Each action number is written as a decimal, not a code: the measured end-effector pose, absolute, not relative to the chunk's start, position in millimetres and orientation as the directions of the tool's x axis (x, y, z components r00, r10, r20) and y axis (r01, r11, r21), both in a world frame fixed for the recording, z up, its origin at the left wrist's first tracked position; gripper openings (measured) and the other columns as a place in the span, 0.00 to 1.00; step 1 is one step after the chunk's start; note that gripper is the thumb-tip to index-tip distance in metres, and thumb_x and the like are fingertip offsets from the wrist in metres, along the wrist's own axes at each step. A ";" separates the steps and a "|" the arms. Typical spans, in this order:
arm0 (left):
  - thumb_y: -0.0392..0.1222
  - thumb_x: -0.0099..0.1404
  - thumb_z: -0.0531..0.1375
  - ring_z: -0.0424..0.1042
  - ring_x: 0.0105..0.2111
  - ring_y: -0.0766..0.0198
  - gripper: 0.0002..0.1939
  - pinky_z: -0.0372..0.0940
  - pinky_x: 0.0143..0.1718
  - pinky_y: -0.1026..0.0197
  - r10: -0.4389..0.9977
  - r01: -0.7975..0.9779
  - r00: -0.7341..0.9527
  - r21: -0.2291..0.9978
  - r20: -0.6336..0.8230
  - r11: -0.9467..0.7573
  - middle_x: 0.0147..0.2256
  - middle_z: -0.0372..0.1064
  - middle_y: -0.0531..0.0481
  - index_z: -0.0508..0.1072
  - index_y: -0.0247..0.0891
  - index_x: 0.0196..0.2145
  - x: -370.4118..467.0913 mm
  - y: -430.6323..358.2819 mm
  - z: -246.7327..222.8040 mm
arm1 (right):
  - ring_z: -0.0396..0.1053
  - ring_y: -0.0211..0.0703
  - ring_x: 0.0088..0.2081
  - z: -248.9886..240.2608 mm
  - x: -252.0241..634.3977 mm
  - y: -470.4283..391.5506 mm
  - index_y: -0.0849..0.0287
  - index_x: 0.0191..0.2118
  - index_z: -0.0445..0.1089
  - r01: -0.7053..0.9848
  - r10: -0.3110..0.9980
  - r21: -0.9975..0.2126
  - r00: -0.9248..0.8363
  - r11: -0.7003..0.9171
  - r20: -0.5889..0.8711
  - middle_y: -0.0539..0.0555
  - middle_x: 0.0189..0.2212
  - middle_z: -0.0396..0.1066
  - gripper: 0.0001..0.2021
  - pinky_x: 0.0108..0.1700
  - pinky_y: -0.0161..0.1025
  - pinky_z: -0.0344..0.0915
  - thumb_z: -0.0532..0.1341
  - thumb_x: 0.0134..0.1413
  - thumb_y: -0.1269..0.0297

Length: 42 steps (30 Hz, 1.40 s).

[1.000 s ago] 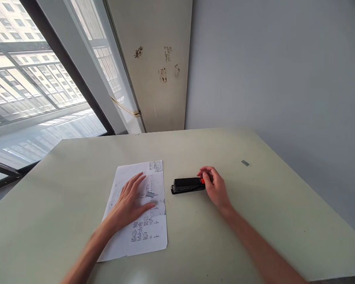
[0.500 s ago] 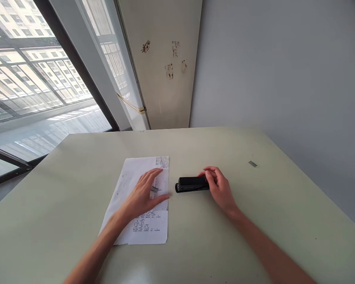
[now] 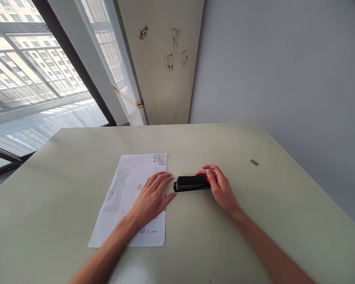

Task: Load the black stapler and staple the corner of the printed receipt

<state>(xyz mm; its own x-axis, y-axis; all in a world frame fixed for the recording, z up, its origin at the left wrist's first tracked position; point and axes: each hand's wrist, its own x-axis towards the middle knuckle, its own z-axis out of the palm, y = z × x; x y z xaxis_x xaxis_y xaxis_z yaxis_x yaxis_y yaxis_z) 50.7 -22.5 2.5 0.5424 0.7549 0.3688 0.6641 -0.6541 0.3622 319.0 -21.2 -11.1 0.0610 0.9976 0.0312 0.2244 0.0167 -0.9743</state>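
Observation:
A black stapler (image 3: 192,182) lies on the table, its left end slightly past the right edge of the printed papers (image 3: 112,205). My right hand (image 3: 221,191) has thumb and fingers closed around the stapler's right end, where a small red part shows. My left hand (image 3: 152,201) rests over the papers, thumb and fingers apart, with the fingertips beyond the paper's edge and close to the stapler's left end. The palm and whatever lies beneath it are hidden.
A small grey strip, seemingly of staples, (image 3: 254,162) lies on the table (image 3: 225,244) at the right. Behind the table stand a cream-coloured panel (image 3: 162,94) and a bluish-grey wall (image 3: 269,71). A window (image 3: 26,71) is on the left.
My left hand has moved right toward the stapler. The small grey strip seen between its thumb and fingers is now hidden. My right hand still holds the stapler; the view has shifted slightly.

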 end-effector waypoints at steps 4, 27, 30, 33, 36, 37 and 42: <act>0.44 0.76 0.59 0.65 0.64 0.49 0.24 0.66 0.62 0.43 0.742 0.656 0.558 0.351 0.371 -0.668 0.60 0.70 0.42 0.61 0.43 0.66 56.0 -26.7 4.3 | 0.77 0.47 0.51 -10.8 321.3 -23.2 0.51 0.52 0.67 0.216 0.999 -0.976 0.040 0.018 0.027 0.55 0.49 0.81 0.16 0.56 0.47 0.70 0.51 0.74 0.48; 0.39 0.76 0.59 0.71 0.55 0.54 0.07 0.69 0.54 0.48 0.769 0.644 0.499 0.422 0.401 -0.638 0.51 0.75 0.45 0.71 0.42 0.51 58.3 -24.8 0.6 | 0.76 0.48 0.44 -12.5 314.9 -30.4 0.50 0.55 0.67 0.328 0.995 -0.940 -0.052 0.094 0.081 0.54 0.49 0.81 0.17 0.48 0.46 0.71 0.48 0.75 0.49; 0.39 0.76 0.58 0.72 0.54 0.54 0.07 0.69 0.54 0.49 0.771 0.645 0.494 0.424 0.402 -0.635 0.51 0.75 0.46 0.71 0.42 0.50 57.0 -24.4 0.2 | 0.76 0.49 0.46 -13.3 314.8 -31.8 0.49 0.57 0.67 0.338 0.996 -0.937 -0.036 0.083 0.076 0.55 0.48 0.81 0.18 0.49 0.47 0.72 0.49 0.75 0.48; 0.40 0.76 0.58 0.72 0.54 0.54 0.05 0.69 0.54 0.49 0.773 0.646 0.496 0.427 0.395 -0.632 0.50 0.75 0.46 0.71 0.42 0.49 55.8 -24.2 1.1 | 0.76 0.50 0.48 -13.2 314.2 -32.2 0.49 0.57 0.67 0.347 0.996 -0.934 -0.029 0.085 0.080 0.55 0.50 0.81 0.18 0.52 0.49 0.71 0.48 0.75 0.48; 0.40 0.77 0.58 0.72 0.53 0.55 0.05 0.69 0.53 0.49 0.777 0.650 0.497 0.427 0.387 -0.629 0.50 0.75 0.47 0.71 0.42 0.48 56.1 -24.3 2.8 | 0.76 0.51 0.50 -11.6 314.4 -31.6 0.49 0.57 0.67 0.344 0.996 -0.935 -0.055 0.090 0.076 0.56 0.52 0.79 0.19 0.56 0.50 0.70 0.47 0.75 0.48; 0.41 0.77 0.58 0.72 0.52 0.55 0.05 0.69 0.53 0.50 0.778 0.649 0.498 0.430 0.384 -0.627 0.49 0.75 0.47 0.71 0.42 0.48 56.6 -24.5 3.5 | 0.75 0.51 0.52 -10.8 314.7 -31.4 0.49 0.57 0.68 0.342 0.993 -0.935 -0.088 0.099 0.073 0.56 0.53 0.79 0.18 0.57 0.51 0.70 0.49 0.74 0.48; 0.43 0.77 0.58 0.73 0.51 0.54 0.05 0.69 0.50 0.50 0.788 0.660 0.494 0.431 0.368 -0.615 0.48 0.76 0.47 0.72 0.42 0.46 59.7 -26.7 5.2 | 0.75 0.51 0.51 -5.7 314.9 -31.5 0.49 0.55 0.71 0.399 0.952 -0.894 -0.292 0.205 0.088 0.54 0.51 0.78 0.17 0.55 0.48 0.71 0.64 0.64 0.51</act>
